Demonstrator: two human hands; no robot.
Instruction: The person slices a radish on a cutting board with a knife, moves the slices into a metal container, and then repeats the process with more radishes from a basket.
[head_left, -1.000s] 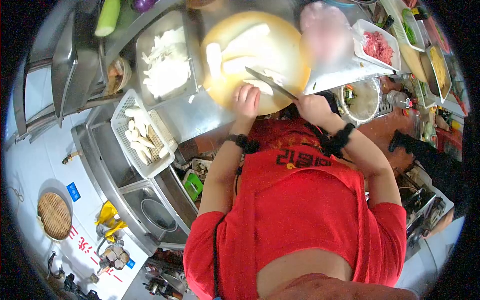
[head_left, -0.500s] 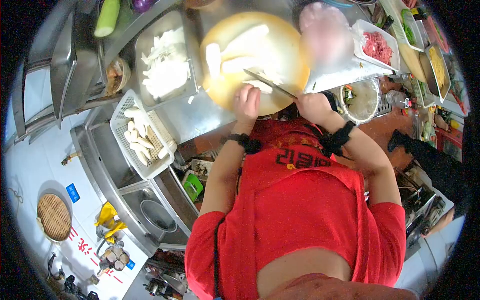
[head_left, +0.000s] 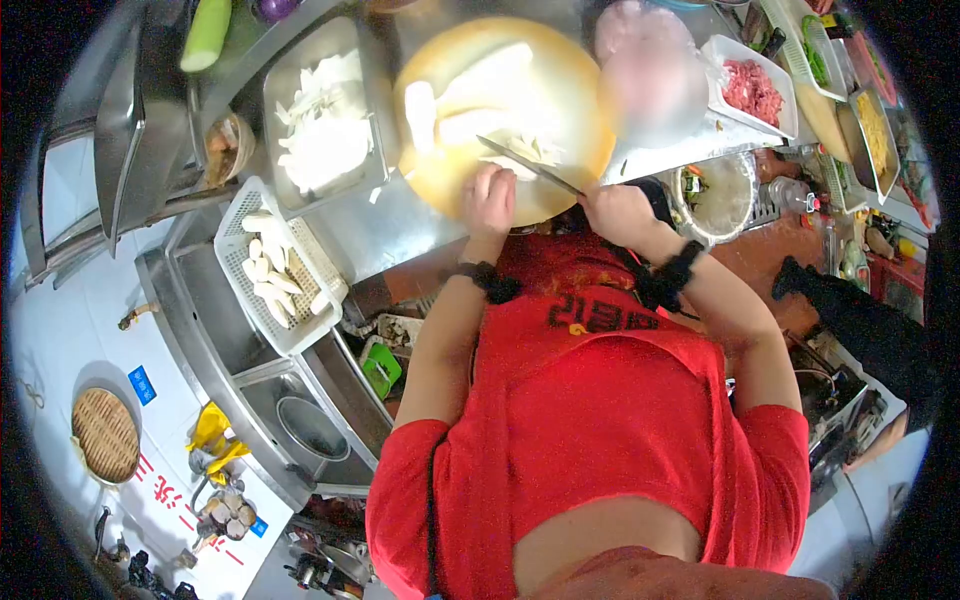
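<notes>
My right hand (head_left: 618, 214) is closed round the handle of a knife (head_left: 535, 168), its blade pointing up and left over a round yellow cutting board (head_left: 420, 185). Beside the blade, my left hand (head_left: 489, 203) rests with curled fingers on a white vegetable piece (head_left: 497, 164), partly hidden by the blade and fingers. Thin white slices (head_left: 543, 150) lie on the far side of the knife. Larger peeled white vegetables (head_left: 480, 90) are on the board beyond, washed out by glare.
Left of the board stands a metal tray (head_left: 280, 185) of white slices. A white basket (head_left: 232, 232) of white pieces sits by the sink (head_left: 225, 300). To the right are a blurred pink bag (head_left: 650, 65), a tray of red meat (head_left: 752, 93) and a lined bin (head_left: 718, 200).
The whole view has shifted slightly left. The slices beside the blade look more spread out. Both hands keep nearly the same place on the board and knife.
</notes>
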